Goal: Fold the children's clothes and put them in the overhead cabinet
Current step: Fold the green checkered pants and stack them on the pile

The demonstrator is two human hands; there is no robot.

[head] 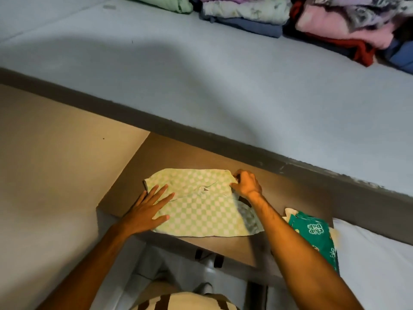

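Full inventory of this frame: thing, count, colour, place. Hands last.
checked garment: one, pale green and white, spread flat on the table
table: one, brown, centre
green garment: one, dark green with white print, right of the table, partly behind the right forearm
shelf: one, grey-blue, above the table
folded clothes: several, count unclear; green, purple, blue, pink, red; back of the shelf
left hand: flat on the checked garment's left side
right hand: pinching its upper right corner

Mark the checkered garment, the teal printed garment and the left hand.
checkered garment [207, 211]: head view, middle of the fabric.
teal printed garment [312, 233]: head view, near its white print.
left hand [145, 211]: head view, back of the hand.
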